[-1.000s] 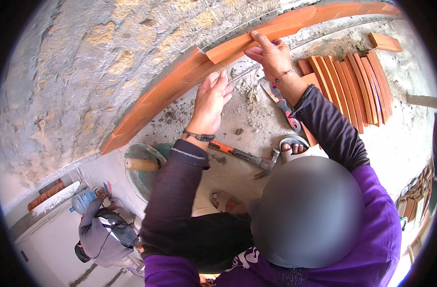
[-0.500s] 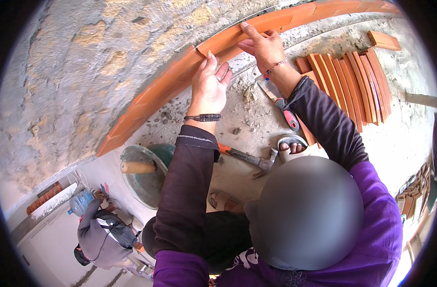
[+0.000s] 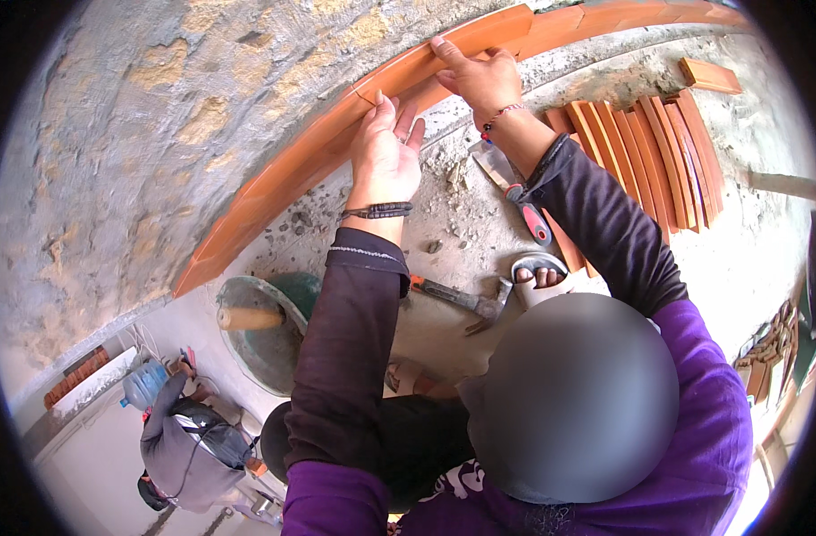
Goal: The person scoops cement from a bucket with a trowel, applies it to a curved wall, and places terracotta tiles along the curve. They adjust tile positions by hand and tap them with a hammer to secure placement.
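Nearest: person's dark sleeves (image 3: 350,357), then a sandalled foot (image 3: 542,274). Hammer (image 3: 453,295) on floor (image 3: 426,335), just left of the foot; green bowl (image 3: 233,355) left of the left sleeve, wooden handle (image 3: 250,319) sticking out. Trowel (image 3: 535,225) with red-black handle lies below the right wrist. Right hand (image 3: 487,85): grip on the terracotta tile (image 3: 488,34), thumb on its face, fingers at lower edge. Left hand (image 3: 386,161): palm up, fingers extended, grip not closed, thumb tip at tile's left end. Tile sits against the rough wall (image 3: 140,170), above the lower tile course, end to end with left-hand row (image 3: 265,196). Tile stack (image 3: 645,156) off right. Farthest: co-worker (image 3: 193,447) bent beside blue jug (image 3: 144,384).
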A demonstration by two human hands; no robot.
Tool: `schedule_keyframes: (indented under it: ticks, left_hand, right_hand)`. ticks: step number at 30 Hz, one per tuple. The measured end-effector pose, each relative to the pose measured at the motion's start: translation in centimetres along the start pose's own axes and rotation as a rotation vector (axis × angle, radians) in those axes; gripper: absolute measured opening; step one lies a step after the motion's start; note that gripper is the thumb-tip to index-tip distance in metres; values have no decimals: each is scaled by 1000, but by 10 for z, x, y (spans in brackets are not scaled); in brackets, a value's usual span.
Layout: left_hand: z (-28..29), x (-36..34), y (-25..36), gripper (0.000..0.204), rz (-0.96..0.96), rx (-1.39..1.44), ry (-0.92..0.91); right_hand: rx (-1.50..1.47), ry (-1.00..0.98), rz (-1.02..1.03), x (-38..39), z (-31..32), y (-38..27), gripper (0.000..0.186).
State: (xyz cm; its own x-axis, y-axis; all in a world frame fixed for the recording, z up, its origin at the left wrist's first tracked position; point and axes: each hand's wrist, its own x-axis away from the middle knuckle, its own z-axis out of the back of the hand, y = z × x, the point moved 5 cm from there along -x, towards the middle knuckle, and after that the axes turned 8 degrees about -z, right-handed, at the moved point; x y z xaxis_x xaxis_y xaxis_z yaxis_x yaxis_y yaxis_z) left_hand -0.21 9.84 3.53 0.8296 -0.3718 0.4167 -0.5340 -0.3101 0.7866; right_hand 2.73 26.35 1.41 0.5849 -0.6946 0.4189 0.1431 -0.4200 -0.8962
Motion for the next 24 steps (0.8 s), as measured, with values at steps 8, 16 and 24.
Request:
schedule_keyframes:
  ticks: [8,16,24]
  left_hand:
    - [-7,-2,0,70,5,42,-4]
    - [-4,0,1,53,-5,87,66]
    - [-14,5,-3,24,-41,92,46]
  right_hand:
    - [365,-39,113,-8,16,-23,50]
    - [493,256,442,-26,52,-18,76]
    - [642,267,534,-44,69,-32,68]
